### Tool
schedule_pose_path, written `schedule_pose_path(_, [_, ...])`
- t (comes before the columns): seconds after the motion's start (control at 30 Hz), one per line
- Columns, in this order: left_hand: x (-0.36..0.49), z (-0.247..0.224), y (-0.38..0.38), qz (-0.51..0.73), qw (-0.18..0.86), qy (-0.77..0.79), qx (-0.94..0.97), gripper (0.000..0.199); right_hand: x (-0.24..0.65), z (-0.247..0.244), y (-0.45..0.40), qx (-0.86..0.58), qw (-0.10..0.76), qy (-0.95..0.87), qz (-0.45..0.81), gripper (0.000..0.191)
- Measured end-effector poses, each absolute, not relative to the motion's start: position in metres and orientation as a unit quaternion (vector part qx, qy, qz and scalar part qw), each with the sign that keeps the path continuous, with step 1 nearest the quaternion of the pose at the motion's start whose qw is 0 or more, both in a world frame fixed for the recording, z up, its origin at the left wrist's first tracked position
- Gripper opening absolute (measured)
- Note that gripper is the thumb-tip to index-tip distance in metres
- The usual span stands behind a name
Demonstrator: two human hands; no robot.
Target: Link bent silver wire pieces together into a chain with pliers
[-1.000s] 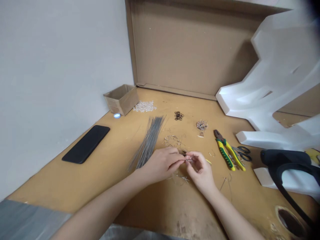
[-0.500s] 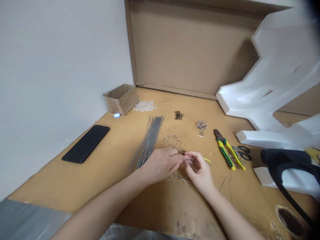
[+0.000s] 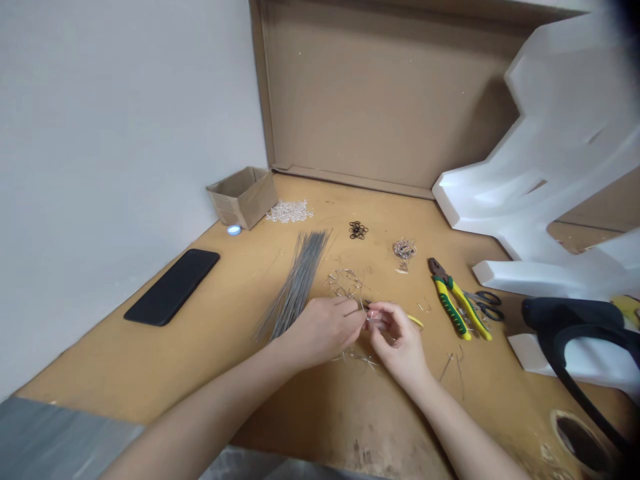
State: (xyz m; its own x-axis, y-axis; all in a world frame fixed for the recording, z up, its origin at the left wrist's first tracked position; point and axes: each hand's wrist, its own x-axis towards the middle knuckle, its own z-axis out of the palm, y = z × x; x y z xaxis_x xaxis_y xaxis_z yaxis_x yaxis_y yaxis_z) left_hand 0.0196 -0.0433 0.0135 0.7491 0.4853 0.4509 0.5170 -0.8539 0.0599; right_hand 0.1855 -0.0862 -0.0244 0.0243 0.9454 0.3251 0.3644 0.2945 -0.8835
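Note:
My left hand and my right hand meet over the middle of the table, fingertips almost touching. My left fingers are pinched on a thin metal wire whose end pokes up above them. Between my right thumb and fingers is a small shiny piece, perhaps bent wire; its exact form is too small to make out. Behind the right hand lies a tool with a yellow handle, mostly hidden. A bundle of straight grey wires lies just beyond my left hand, with curled wire pieces beside it.
Green-and-yellow pliers and scissors lie on the right. Farther back are a silver wire pile, black rings, small clear pieces and a cardboard box. A black phone lies left; white foam stands right.
The wire end now stands up more visibly above my left fingertips. Both hands stay nearly in place, with only a slight shift of the fingers.

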Motion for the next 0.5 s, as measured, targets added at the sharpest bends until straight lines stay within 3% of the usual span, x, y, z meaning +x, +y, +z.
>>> schedule_pose_path(0.5, [0.0185,0.0104,-0.0417,-0.212,-0.024,-0.297,-0.931,0.021,0.1865,-0.0218,-0.0870,-0.529,0.468,-0.660,0.257,0.024])
